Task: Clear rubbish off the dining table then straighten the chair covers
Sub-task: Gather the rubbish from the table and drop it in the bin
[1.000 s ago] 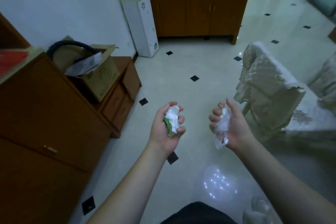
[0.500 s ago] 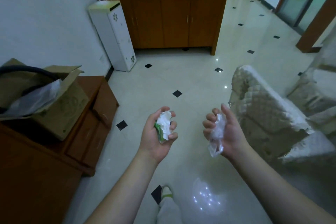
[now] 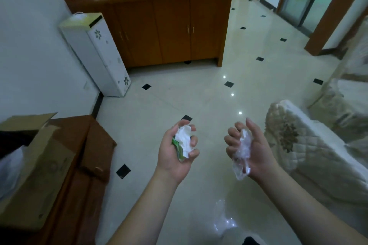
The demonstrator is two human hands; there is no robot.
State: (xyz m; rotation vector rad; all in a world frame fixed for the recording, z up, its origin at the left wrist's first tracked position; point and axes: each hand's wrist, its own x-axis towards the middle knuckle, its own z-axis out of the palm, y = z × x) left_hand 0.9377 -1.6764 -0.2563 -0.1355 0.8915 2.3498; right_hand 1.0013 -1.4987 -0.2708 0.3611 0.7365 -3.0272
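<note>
hands curl around rubbish: left hand [image 3: 175,151] grips crumpled paper [image 3: 184,140], right hand [image 3: 252,151] clear plastic [image 3: 243,151].

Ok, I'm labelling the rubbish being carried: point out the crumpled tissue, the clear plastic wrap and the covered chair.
crumpled tissue [image 3: 184,139], head view, white middle
clear plastic wrap [image 3: 244,152], head view, bunched middle
covered chair [image 3: 310,157], head view, quilted back

Open floor [image 3: 179,95] runs toward twelve o'clock, hemmed by a sideboard [image 3: 79,175] at nine and a covered chair [image 3: 310,157] at three.
</note>
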